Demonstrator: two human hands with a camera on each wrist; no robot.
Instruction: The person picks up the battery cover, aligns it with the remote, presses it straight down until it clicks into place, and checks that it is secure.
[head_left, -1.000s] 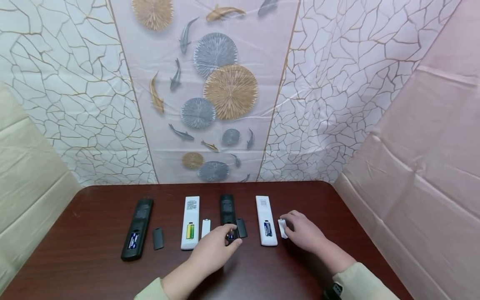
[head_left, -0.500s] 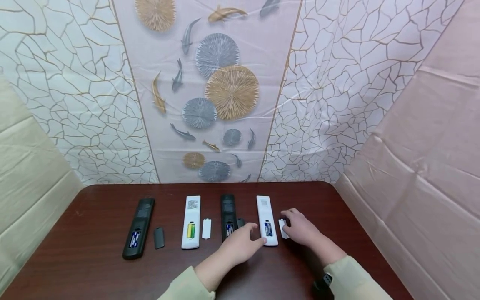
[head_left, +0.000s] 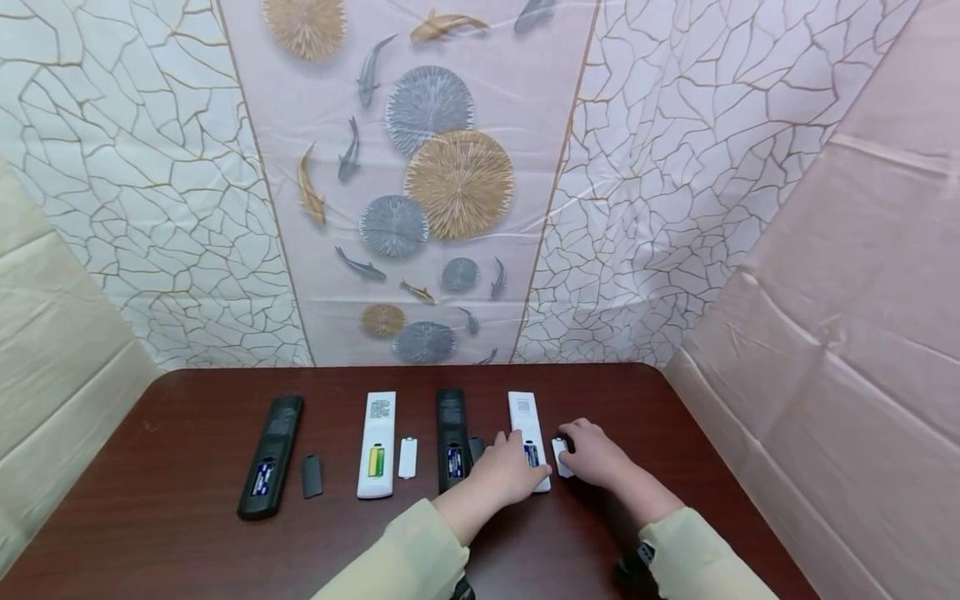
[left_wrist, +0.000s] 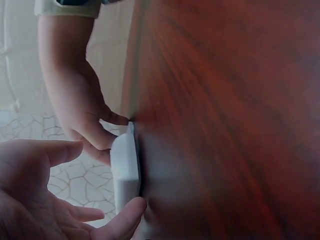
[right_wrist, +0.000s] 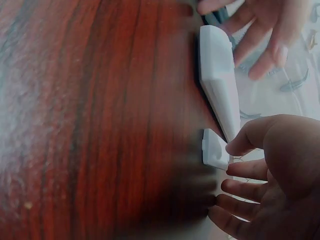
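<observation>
The left hand (head_left: pixel 504 469), fingers spread and gripping nothing, was poised at the rightmost white remote control (head_left: pixel 522 408); the right hand (head_left: pixel 596 456) lightly pinched the white battery cover (head_left: pixel 560 461) beside it. Batteries (head_left: pixel 377 461) sat in all four remotes (head_left: pixel 283 421); no cover was fitted.
</observation>
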